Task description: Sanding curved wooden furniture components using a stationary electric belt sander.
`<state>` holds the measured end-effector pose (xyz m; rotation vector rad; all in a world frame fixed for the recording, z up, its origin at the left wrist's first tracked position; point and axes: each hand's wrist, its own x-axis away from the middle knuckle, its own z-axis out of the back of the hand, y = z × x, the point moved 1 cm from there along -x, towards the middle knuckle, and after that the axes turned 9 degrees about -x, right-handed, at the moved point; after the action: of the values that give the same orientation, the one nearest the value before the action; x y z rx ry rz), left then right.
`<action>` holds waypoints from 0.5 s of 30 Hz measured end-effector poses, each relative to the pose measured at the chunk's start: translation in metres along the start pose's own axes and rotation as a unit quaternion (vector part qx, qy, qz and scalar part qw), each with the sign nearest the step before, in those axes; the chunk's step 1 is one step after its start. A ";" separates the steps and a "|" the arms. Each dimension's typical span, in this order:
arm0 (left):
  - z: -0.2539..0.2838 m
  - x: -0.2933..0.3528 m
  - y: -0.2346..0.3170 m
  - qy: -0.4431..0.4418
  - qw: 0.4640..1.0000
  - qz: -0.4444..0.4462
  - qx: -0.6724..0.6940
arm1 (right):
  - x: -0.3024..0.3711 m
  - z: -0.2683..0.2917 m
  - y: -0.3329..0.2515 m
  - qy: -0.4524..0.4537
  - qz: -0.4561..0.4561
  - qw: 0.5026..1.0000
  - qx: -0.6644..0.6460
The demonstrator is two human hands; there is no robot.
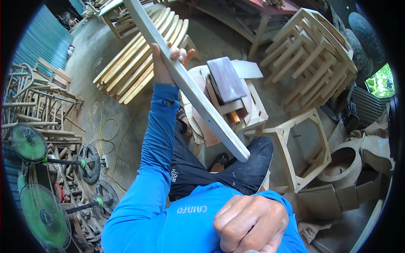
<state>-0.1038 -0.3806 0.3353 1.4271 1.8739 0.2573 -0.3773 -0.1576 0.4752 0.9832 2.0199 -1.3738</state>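
Note:
My left hand (pixel 162 69) is raised with its fingers wrapped round a long, slightly curved wooden slat (pixel 196 101). The slat slants from the top of the view down to my thigh, its rounded lower end over my knee. My right hand (pixel 253 223) is curled closed in front of my chest; a small greyish edge shows beneath it, too little to name. Beyond the slat stands a low wooden stool-like stand (pixel 253 101). On it lies a dark flat block (pixel 228 79), with a small orange piece (pixel 235 117) beside it.
Similar slats lie in a stack (pixel 130 63) at the far left. Wooden frames are piled (pixel 312 59) at the far right, with a single frame (pixel 303 147) nearer. Two green fans (pixel 44 217) lie at the left by a yellow cable (pixel 101 126). A round bin (pixel 341 164) is at the right.

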 end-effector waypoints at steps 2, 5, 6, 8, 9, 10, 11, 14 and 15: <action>-0.007 0.012 0.003 0.038 0.999 0.006 -0.010 | -0.007 0.005 -0.004 -0.027 -0.011 0.996 0.080; -0.009 0.023 0.006 0.051 0.993 -0.001 -0.108 | 0.020 0.013 0.008 0.139 -0.051 0.931 0.334; -0.007 0.027 0.010 0.040 0.992 -0.001 -0.123 | 0.020 0.020 0.011 0.166 -0.089 0.839 0.510; -0.019 0.033 0.014 0.034 0.990 -0.007 -0.137 | 0.036 0.038 0.033 0.213 -0.129 0.652 0.716; -0.020 0.037 0.016 0.036 0.989 -0.013 -0.140 | 0.046 0.049 0.045 0.217 -0.158 0.592 0.760; -0.021 0.041 0.014 0.034 0.994 -0.003 -0.106 | 0.058 0.059 0.054 0.227 -0.181 0.559 0.776; -0.019 0.047 0.013 0.033 0.997 0.007 -0.076 | 0.068 0.067 0.065 0.225 -0.194 0.529 0.795; -0.018 0.061 -0.002 0.017 0.996 0.028 -0.078 | 0.098 0.078 0.082 0.244 -0.222 0.480 0.813; -0.016 0.066 -0.007 0.020 0.996 0.046 -0.076 | 0.105 0.080 0.085 0.259 -0.239 0.469 0.810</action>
<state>-0.1259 -0.3196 0.3140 1.4135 1.7825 0.4671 -0.3735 -0.1829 0.3199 1.5555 0.4334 -3.8331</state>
